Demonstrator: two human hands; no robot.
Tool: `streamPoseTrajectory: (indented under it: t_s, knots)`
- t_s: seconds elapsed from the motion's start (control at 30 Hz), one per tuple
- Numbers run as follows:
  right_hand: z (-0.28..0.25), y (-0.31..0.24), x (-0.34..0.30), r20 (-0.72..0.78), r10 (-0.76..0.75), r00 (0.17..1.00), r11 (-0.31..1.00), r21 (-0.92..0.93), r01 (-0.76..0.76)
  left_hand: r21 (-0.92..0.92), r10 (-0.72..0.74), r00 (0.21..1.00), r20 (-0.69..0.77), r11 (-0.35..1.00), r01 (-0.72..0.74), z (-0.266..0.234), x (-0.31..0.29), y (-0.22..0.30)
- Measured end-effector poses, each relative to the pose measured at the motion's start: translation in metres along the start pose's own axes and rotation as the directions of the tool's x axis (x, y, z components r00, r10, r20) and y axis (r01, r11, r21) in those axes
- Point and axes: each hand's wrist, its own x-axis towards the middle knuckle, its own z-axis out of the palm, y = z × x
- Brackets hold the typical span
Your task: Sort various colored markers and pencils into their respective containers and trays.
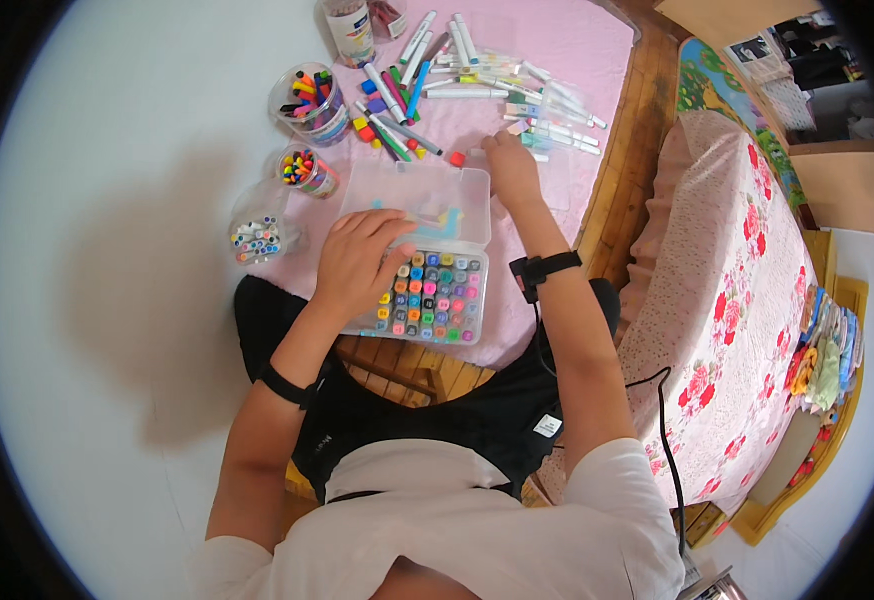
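Note:
My left hand [359, 252] lies palm down over the left part of a clear plastic marker case [482, 300], its fingers stretched out and a little apart. Rows of markers [435, 300] stand in the case with their coloured, mostly dark-labelled ends up. Beyond them the translucent lid [465, 203] is folded back onto the pink cloth. To the right of the lid my right hand [513, 172] reaches to the near edge of a loose pile of white markers [502, 80]. Its fingers are bent and closed; what they grip, if anything, is hidden.
Along the table's left side stand a tub of dark pens [312, 105], a smaller tub of coloured pens [307, 170] and a clear container of white pens [257, 235]. Small coloured cubes [364, 129] lie near more pens. A bed with a flowered cover [722, 330] stands at right.

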Motion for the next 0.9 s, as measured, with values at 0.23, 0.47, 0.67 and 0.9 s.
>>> streamPoseTrajectory:
  t_s: [0.23, 0.47, 0.67, 0.9]
  knots:
    - [-0.118, -0.065, -0.007, -0.402, 0.221, 0.888, 0.834, 0.55, 0.042, -0.368, -0.089, 0.984, -0.155, 0.93, 0.026, 0.005, -0.008, -0.019]
    - [-0.175, -0.185, -0.081, -0.325, 0.151, 0.934, 0.511, 0.834, 0.207, -0.802, -0.299, 0.913, -0.276, 0.595, -0.048, 0.016, -0.012, -0.031]
    - [-0.154, -0.225, -0.122, -0.238, -0.044, 0.97, 0.667, 0.716, 0.206, -0.779, -0.291, 0.919, -0.267, 0.626, -0.028, 0.019, -0.016, -0.029]
    - [-0.12, -0.235, -0.136, -0.217, -0.22, 0.951, 0.903, 0.323, 0.282, -0.614, -0.249, 0.927, -0.28, 0.789, 0.026, 0.022, -0.016, -0.03]
